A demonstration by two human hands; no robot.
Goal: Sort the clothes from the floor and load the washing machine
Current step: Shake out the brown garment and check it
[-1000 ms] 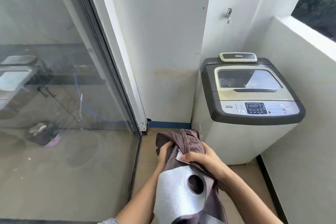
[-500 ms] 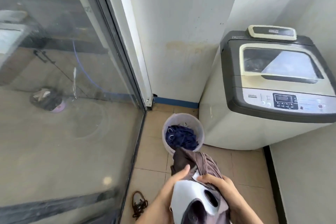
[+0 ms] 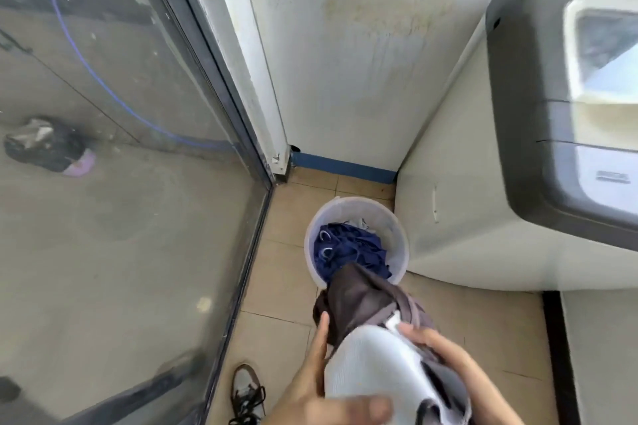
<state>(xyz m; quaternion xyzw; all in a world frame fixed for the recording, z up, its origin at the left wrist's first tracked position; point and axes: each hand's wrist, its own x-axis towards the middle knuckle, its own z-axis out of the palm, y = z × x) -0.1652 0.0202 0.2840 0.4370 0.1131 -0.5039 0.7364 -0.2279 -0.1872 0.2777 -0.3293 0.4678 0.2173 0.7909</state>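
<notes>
Lower and closer than half a second ago: the view has tipped down, the bucket (image 3: 357,241) now sits mid-frame, and the bundle of clothes (image 3: 376,331) has come down toward its near rim.

Bundle: brown garment at the leading end, white and grey cloth behind it. Held above the floor, between both hands. Long axis runs from the person's body up and away toward the bucket; the brown tip points at the bucket and overlaps its near rim in this view. Whether it touches the rim or the blue clothes (image 3: 348,252) inside, cannot tell.

Left hand (image 3: 310,369) cups the bundle's left side, fingers fairly straight and spread, pressing more than gripping. Right hand (image 3: 438,352) lies over the top right, fingers curled onto the cloth. Both sit at the near end of the bundle, about equally far from the bucket.

Bucket stands on the tiled floor, just beside the washing machine (image 3: 483,203), whose lid is shut. One shoe (image 3: 247,393) lies near the glass door (image 3: 121,148).

Judgement: a short push forward and down along the bundle's axis would drop it in the bucket.
</notes>
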